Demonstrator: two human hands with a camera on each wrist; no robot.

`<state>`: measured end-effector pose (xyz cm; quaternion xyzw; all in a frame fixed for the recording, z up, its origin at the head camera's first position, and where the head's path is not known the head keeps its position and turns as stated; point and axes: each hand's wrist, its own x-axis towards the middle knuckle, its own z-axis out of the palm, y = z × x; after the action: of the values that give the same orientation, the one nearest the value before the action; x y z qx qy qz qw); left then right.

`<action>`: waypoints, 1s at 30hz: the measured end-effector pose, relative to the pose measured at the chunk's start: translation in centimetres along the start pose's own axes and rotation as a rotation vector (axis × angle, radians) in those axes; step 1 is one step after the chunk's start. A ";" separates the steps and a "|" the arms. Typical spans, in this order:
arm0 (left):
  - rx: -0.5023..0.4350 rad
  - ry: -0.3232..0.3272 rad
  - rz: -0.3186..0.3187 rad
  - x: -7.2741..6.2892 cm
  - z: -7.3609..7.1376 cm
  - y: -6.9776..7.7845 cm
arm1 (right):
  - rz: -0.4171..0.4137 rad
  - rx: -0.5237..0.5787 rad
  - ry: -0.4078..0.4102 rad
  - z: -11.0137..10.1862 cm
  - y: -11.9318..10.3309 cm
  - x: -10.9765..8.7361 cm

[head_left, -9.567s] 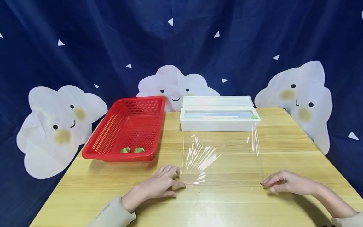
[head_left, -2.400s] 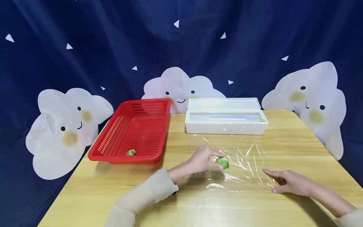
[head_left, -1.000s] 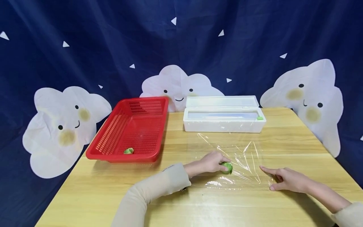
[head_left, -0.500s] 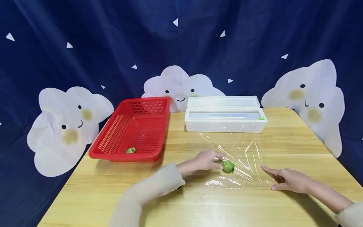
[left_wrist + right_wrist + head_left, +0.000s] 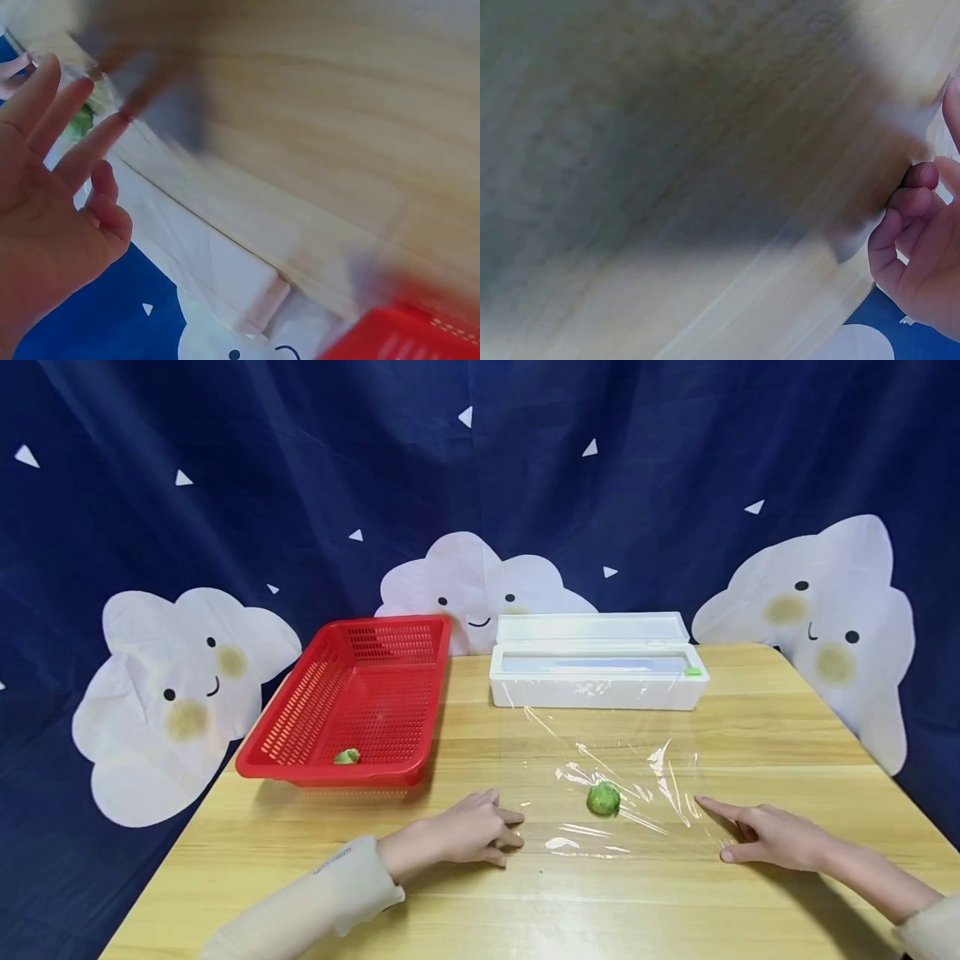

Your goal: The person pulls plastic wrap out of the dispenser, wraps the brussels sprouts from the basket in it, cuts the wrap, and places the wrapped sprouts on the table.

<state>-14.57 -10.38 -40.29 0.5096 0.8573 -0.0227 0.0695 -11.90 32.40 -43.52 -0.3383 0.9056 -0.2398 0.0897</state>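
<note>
A sheet of clear cling film (image 5: 540, 793) runs from the white dispenser box (image 5: 600, 693) towards the near side of the table. On the film, right of its middle, sits a green Brussels sprout (image 5: 603, 799). My left hand (image 5: 472, 831) is at the film's left edge, its fingertips touching or very close to it. In the left wrist view, that hand (image 5: 60, 180) has nothing in its palm. At the right edge, my right hand (image 5: 776, 839) touches the film with a straight index finger and the thumb. The right wrist view shows its other fingers (image 5: 911, 201) curled.
A red perforated basket (image 5: 431, 710) stands to the left with another sprout (image 5: 347, 757) inside. The dispenser's lid (image 5: 592, 627) is raised, and a green slider (image 5: 692, 672) sits at its right end. Behind the wooden table (image 5: 585, 918) hangs a dark blue cloud-patterned curtain (image 5: 525, 460).
My left hand carried a Brussels sprout onto the film, let go of it and drew back left to the film's left edge. The right hand has stayed at the right edge.
</note>
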 end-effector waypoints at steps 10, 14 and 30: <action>0.074 -0.055 0.003 -1.8 0.7 -0.1 | -0.067 -0.088 0.081 -0.2 -0.6 -0.5; 0.030 -0.057 0.006 -1.9 1.0 -0.4 | -0.072 -0.062 0.104 0.0 -0.6 -0.7; -0.197 -0.023 -0.035 -2.3 1.3 -1.9 | -0.211 -0.383 0.373 1.2 -1.1 -0.3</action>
<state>-15.01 -13.40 -41.28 0.4849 0.8633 0.0544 0.1287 -10.63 31.43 -43.95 -0.3916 0.8949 -0.1306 -0.1695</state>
